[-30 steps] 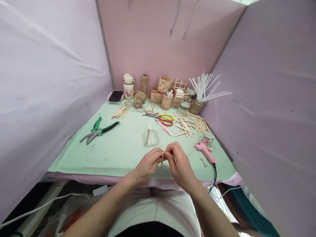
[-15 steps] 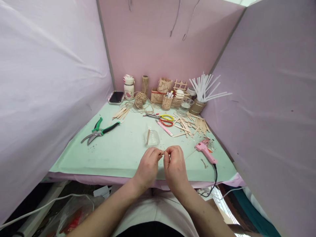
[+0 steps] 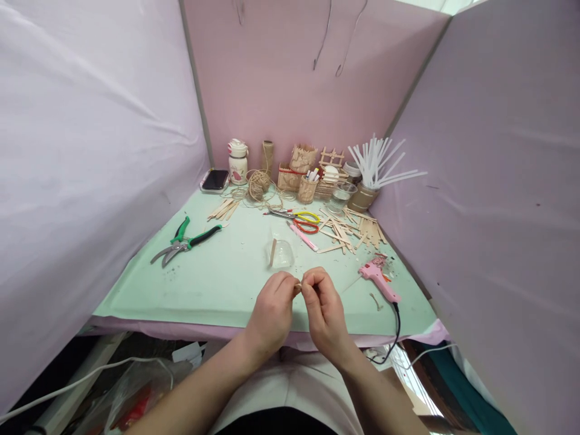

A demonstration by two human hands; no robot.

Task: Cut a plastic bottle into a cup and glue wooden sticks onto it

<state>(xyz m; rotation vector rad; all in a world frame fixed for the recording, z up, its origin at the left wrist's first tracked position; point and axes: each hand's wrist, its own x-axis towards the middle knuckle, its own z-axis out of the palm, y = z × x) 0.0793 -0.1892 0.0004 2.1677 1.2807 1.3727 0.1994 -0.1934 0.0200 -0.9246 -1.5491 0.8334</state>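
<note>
Close together near the front of the table, my left hand [image 3: 272,309] and my right hand [image 3: 325,309] both have their fingers pinched. Between the fingertips shows a small tan piece [image 3: 298,286], like a bit of twine; the fingers cover most of it. Just beyond the hands is a clear plastic container [image 3: 283,254] with a wooden stick [image 3: 273,252] upright at its left side. A pink glue gun [image 3: 379,278] lies to the right of my right hand, and a short twisted tan piece [image 3: 376,301] lies near it.
Green-handled pruning shears [image 3: 183,243] lie at left. Scissors [image 3: 304,221], a pink cutter [image 3: 303,236] and loose craft sticks [image 3: 342,232] are beyond the container. At the back stand a twine ball [image 3: 258,184], a bottle [image 3: 238,163] and white glue sticks [image 3: 374,160]. A black cord [image 3: 397,329] hangs over the front edge.
The right hand has turned slightly and its fingers have opened out a little from the palm. More of the tan piece shows between the fingertips. The view has shifted slightly.
</note>
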